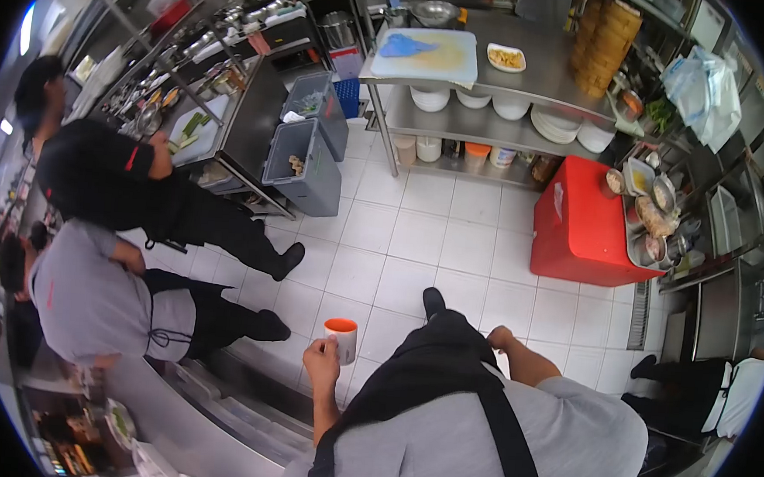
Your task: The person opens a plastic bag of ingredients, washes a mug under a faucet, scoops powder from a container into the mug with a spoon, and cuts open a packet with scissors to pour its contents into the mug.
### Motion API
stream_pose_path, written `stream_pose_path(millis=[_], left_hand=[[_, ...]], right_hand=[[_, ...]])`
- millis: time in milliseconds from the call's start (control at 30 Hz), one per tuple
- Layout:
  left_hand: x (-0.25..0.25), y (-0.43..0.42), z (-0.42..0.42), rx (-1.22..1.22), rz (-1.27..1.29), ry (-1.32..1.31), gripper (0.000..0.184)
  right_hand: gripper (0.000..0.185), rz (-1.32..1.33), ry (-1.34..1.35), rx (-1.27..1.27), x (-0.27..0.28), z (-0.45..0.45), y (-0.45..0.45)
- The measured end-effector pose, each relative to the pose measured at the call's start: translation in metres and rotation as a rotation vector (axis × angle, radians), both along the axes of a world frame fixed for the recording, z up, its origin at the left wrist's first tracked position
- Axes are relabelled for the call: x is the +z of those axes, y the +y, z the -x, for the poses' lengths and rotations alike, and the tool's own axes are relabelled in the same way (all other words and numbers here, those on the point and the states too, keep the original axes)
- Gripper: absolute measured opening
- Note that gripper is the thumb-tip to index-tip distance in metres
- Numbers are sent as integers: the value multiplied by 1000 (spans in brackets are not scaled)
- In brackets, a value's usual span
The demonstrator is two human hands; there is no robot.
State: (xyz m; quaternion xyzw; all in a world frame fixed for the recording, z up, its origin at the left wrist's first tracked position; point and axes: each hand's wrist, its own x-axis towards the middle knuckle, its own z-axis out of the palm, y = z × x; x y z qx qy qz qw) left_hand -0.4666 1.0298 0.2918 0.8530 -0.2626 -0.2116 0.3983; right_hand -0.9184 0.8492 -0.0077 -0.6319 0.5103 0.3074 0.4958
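My left hand [322, 363] is closed on the handle of a white mug [346, 345] with an orange inside, held upright over the tiled floor beside my dark apron [427, 364]. The mug's contents cannot be made out. On the other side of my body, my right hand [501, 338] hangs near my hip with its fingers curled in; whether anything is inside them is too small to tell.
Ahead stands a steel table [531, 88] with a cutting board [425, 56]. Grey bins [321, 169] are front left, a red cooler [588, 229] front right. Co-workers stand at left [123, 179] [116, 292]; another person [735, 396] is far right.
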Motion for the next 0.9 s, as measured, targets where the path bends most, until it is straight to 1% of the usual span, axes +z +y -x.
stream_pose_path(millis=[33, 67, 100, 133, 167, 200, 233, 267, 300, 367, 400, 467, 500, 533, 567, 600, 667, 700, 733, 767, 800, 833, 867, 900], left_hand=[[4, -21, -1, -57, -29, -77, 37], [14, -44, -3, -104, -107, -85, 36], [9, -67, -12, -143, -124, -185, 36], [-3, -87, -23, -183, -144, -284, 35], [-9, -104, -31, -222, -163, -379, 35], [0, -128, -31, -235, -181, -380, 35], [9, -152, -31, -245, -189, -379, 35], [1, -171, -38, -310, -120, -494, 33], [4, -191, -38, -287, -126, -382, 33], [14, -235, -43, -249, -128, -168, 36], [13, -255, -47, -207, -121, 5, 33], [10, -295, -53, -130, -114, 352, 28], [11, -317, -54, -141, -64, 442, 27], [17, -342, -50, -154, -13, 535, 26], [23, -369, -48, -169, 38, 629, 26], [28, -396, -49, -236, 59, 646, 28], [31, -456, -51, -276, 86, 632, 29], [34, -487, -52, -300, 113, 626, 29], [40, -518, -54, -320, 130, 626, 30], [43, -547, -57, -340, 178, 641, 30], [48, -576, -62, -365, 222, 655, 30], [56, -609, -66, -393, 268, 671, 30], [62, -638, -71, -423, 311, 656, 29], [64, -667, -78, -452, 350, 643, 28]], right_hand=[[23, 3, 13, 46, -39, 10, -13], [24, -57, 101, -246, -43, 4, -28], [23, -145, 67, -283, -46, -2, -50], [23, -99, 23, -323, -26, -10, -71], [23, -40, 45, -226, -20, -19, -97], [23, 154, 6, 117, -23, -22, -125], [31, 548, -66, 645, -23, -25, -150], [29, 716, -78, 413, -21, -28, -169], [30, 884, -95, 171, -19, -36, -193], [39, 819, -260, -295, 37, -59, -235], [44, 765, -346, -528, 64, -67, -252], [54, 531, -346, -799, 91, -75, -282], [59, 409, -343, -931, 100, -82, -297], [64, 437, -359, -978, 104, -83, -301], [64, 441, -339, -980, 103, -82, -302], [64, 444, -314, -979, 99, -76, -297], [68, 427, -289, -845, 40, -53, -277], [69, 418, -257, -673, 5, -36, -264], [67, 608, -294, -437, -31, -15, -243], [62, 184, -164, -864, -22, -13, -234], [54, 329, -154, -547, -70, 8, -213], [45, 532, -92, -198, -97, 21, -195], [37, 753, -24, 87, -90, 22, -182], [36, 424, 62, -390, -64, 27, -178]])
